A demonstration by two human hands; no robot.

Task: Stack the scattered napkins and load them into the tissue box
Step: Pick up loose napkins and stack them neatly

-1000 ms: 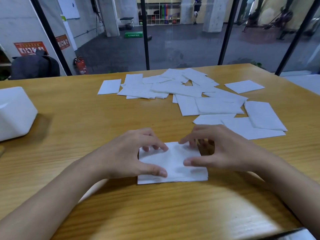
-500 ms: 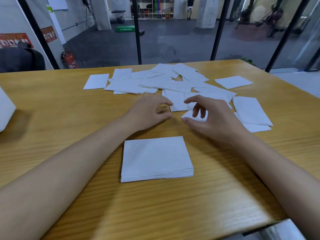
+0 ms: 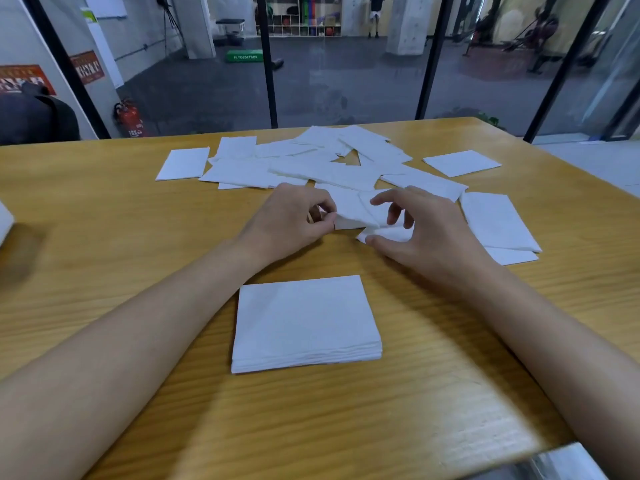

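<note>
White folded paper napkin (image 3: pixel 349 211) sits mid-table, at the near edge of the scattered white napkins (image 3: pixel 311 168). Left hand (image 3: pixel 291 220) pinches its raised left corner, thumb against curled index. Right hand (image 3: pixel 426 233) arches over it, fingers half-curled, grip unclear. Napkin's axis unreadable. Neat white napkin stack (image 3: pixel 304 320) lies nearer, roughly square to the wooden table (image 3: pixel 104 237) edge.

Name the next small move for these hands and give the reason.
Probably lift the napkin that the left hand pinches by its near edge and carry it onto the neat stack. The pinch looks set, the stack lies close in front, and the right hand is poised over a second napkin.
</note>
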